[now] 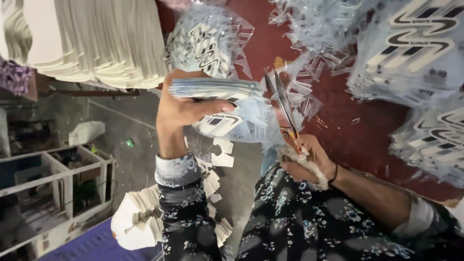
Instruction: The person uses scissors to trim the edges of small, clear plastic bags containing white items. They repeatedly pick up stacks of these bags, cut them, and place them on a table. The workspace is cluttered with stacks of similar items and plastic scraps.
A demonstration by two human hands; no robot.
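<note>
My left hand [181, 108] grips a thick stack of clear plastic sheets [227, 108] printed with black and white curved stripes, thumb across the top sheet. My right hand [304, 157] holds a pair of scissors [282, 104] by cloth-wrapped handles, blades pointing up and slightly apart at the right edge of the stack. Both forearms wear dark floral sleeves.
Piles of the same printed sheets [415, 48] and clear offcuts [314, 29] lie on a dark red surface [357, 135]. A tall stack of white cut pieces [96, 38] sits upper left, another white stack [140, 217] below. White shelving [53, 183] stands at left.
</note>
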